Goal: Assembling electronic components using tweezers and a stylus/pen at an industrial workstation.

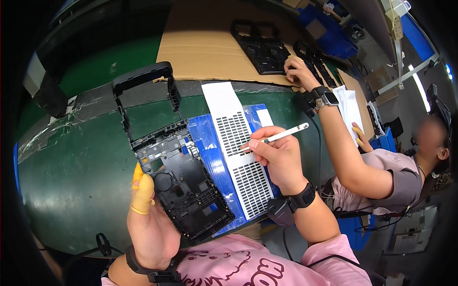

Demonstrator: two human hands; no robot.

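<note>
Black plastic housing [191, 188] is held over the near edge of the green worktop [71, 181], ribbed inside turned up, its looped handle [145, 71] reaching toward the far edge. The left hand [155, 226] grasps it by the left side, yellow cots [142, 193] on thumb and finger; whether the worktop bears any of its weight, I cannot tell. Should that grip loosen or something catch the handle, the housing could tip off the near edge. Just right of it, a blue plastic-wrapped pad [207, 150] carries a white sheet of small black pieces [234, 143]. There the right hand [281, 159] pinches a slim white tool [288, 133], tip at the rows; whether it has caught a piece is too small to tell. A poorly angled tip could crease a piece or lift two, and slick wrapping could let the sheet slide. Past the worktop's far edge, cardboard [200, 52] bears another black housing [265, 52], a co-worker's hand [298, 74] at its right edge
</note>
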